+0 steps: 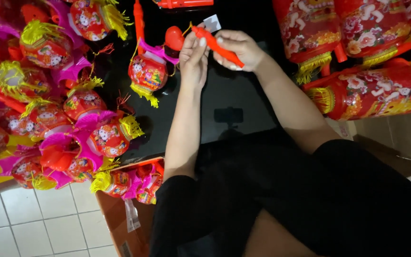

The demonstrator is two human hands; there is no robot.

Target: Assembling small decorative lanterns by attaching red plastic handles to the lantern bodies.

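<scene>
A pile of lanterns [48,95] lies left on the black table [243,95]. One lantern [147,72] hangs beside the left hand [192,59]. Both hands pinch the red stick [217,46]; the right hand [239,50] should hold it steady, I think.

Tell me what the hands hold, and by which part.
Both hold a red stick: right hand at its middle, left hand near its upper end.

Slanted red plastic stick [217,46], fingertip-held
</scene>
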